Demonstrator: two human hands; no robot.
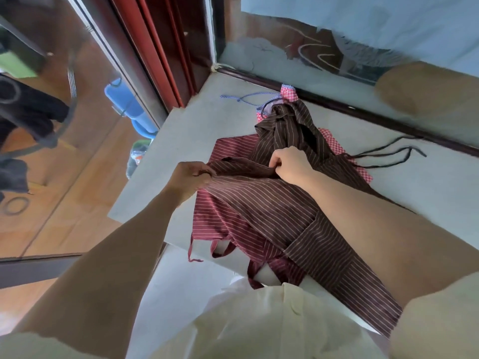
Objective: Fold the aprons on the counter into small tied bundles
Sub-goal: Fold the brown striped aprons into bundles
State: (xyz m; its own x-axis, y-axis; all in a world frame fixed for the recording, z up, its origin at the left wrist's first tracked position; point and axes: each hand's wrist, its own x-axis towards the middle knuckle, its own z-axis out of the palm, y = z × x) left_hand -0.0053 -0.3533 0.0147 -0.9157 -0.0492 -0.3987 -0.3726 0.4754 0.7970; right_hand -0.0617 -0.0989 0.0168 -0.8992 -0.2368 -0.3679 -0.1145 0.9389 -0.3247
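We have the brown apron [272, 211] on top of the pile, near the middle of the counter [181, 136], its near end hanging over the edge towards our shirt [259, 322]. Our left hand [193, 177] has its fingers curled tight round the apron's left edge, and our right hand [290, 161] pinches a ridge of the same cloth a little to the right; held at two points like this, the cloth is drawn taut between them, which we judge is to lift it and make a first fold. None of the aprons is bundled yet. Under it lies the red apron [223, 224], its ties dangling off the near edge, and at the far side a checked apron [287, 90] peeks out, touching the wall's dark trim. Black ties [388, 156] trail loose to the right. The counter is a pale grey slab set into a corner, with frosted glass [337, 42] behind it; to the left the wooden floor [64, 177] lies well below, with a blue tub [121, 99] on it.
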